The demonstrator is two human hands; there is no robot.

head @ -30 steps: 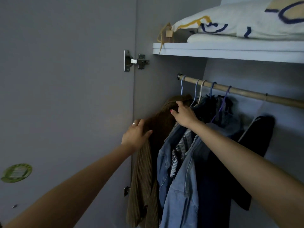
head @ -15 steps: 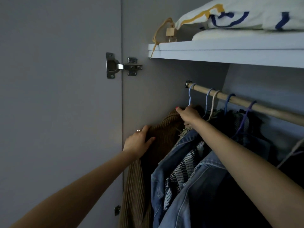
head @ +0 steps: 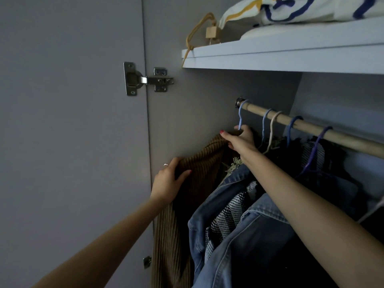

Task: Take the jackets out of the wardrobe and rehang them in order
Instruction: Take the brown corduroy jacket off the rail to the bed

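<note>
Corduroy, brown and ribbed: that jacket [head: 199,169] hangs leftmost in the wardrobe, at about 7 o'clock from the rod's [head: 311,128] wall socket, its long axis running straight down. I see my left hand [head: 168,183] gripping its shoulder, fingers curled over the top and thumb on the front. My right hand [head: 241,139] is at the collar, just below the pale blue hanger hook [head: 240,115]; its fingers are curled on the collar, though I cannot tell if they also hold the hanger.

At 3 o'clock from the corduroy hang two denim jackets [head: 224,204] with a black-and-white patterned garment [head: 230,217] between them, then darker clothes further along. The rod slopes from 10 o'clock down to 4 o'clock across my view, carrying more hooks. Above it, the shelf [head: 280,57] holds folded bedding [head: 291,9] and a small wooden block [head: 212,32] on a yellow cord. The open door [head: 72,142] stands at 9 o'clock, on a metal hinge [head: 145,81].
</note>
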